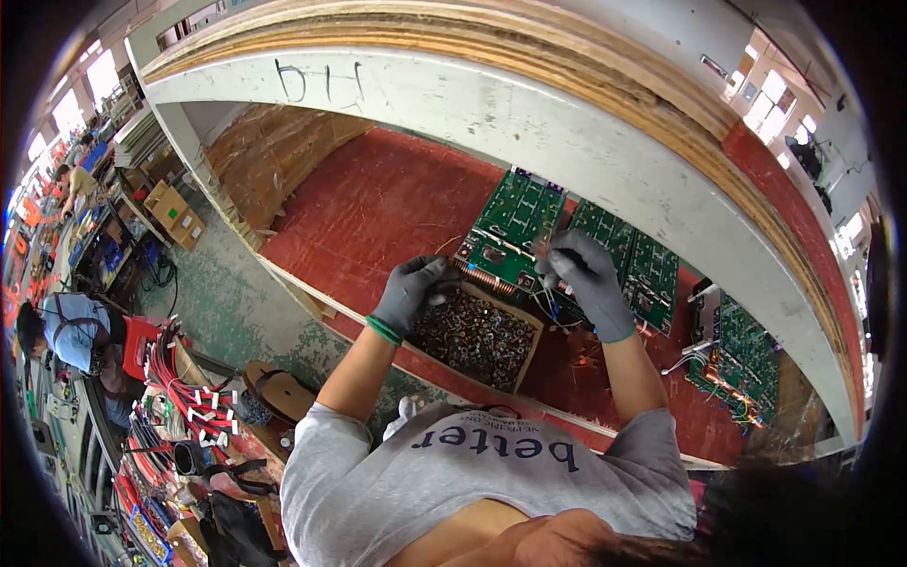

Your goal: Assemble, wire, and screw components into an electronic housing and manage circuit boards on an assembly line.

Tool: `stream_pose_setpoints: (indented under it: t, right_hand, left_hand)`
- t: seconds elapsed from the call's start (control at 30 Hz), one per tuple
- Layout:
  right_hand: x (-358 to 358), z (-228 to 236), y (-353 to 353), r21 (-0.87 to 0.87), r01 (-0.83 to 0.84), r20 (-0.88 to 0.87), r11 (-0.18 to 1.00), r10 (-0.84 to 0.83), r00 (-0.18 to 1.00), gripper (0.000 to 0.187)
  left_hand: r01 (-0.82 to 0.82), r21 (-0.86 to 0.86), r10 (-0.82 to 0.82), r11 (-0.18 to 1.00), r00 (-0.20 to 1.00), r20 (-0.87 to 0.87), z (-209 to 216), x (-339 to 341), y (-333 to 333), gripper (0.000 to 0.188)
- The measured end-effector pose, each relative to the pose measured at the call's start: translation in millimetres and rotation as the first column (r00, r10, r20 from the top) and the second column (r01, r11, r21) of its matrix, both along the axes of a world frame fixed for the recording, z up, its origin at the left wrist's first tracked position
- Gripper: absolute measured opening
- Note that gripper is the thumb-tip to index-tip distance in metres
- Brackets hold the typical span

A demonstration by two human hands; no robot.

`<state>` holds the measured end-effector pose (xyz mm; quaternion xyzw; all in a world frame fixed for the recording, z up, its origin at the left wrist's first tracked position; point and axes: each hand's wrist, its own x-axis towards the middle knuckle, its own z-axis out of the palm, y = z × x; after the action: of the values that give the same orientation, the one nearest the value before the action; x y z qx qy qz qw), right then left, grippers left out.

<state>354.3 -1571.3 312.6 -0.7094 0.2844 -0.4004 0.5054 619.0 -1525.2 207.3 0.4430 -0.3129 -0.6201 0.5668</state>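
Both my hands wear grey gloves. My left hand has its fingers curled together by the near left corner of a green circuit board; anything in its grip is too small to make out. The fingers of my right hand are pinched above that board, and what they hold is hidden. Copper coils line the board's near edge, with loose wires beside them. Just below my hands a shallow cardboard box holds many small metal fasteners.
More green boards lie to the right on the red bench top, one farther off with coils and wires. A thick white-painted shelf beam arches over the bench. Left, red cables are piled near a person in blue.
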Motion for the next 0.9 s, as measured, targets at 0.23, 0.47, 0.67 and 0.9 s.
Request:
stream_pose_setpoints:
  t: [0.23,0.47,0.67,0.9]
  right_hand:
    - [19.4,-9.2,-16.0,-0.176,0.034,-0.072,0.984,-0.048,0.996,0.025]
    - [17.7,-13.3,-8.8,-0.066,0.002,-0.091,0.998,-0.008,0.996,0.025]
    - [7.2,-17.6,2.0,-0.192,0.052,-0.156,0.98,-0.083,0.984,0.019]
    - [19.4,-20.6,-3.1,-0.212,0.025,-0.09,0.977,-0.045,0.995,0.019]
  left_hand:
    - [0.205,-0.046,-0.21,0.978,0.97,-0.125,7.5,3.5,-14.1,0.033]
    - [0.2,0.016,-0.2,0.98,0.973,0.113,18.7,12.4,1.5,0.032]
    - [0.199,-0.04,-0.19,0.979,0.967,0.168,19.2,4.7,17.0,0.04]
    - [0.057,0.073,-0.052,0.996,0.996,-0.079,4.7,4.1,-8.6,0.033]
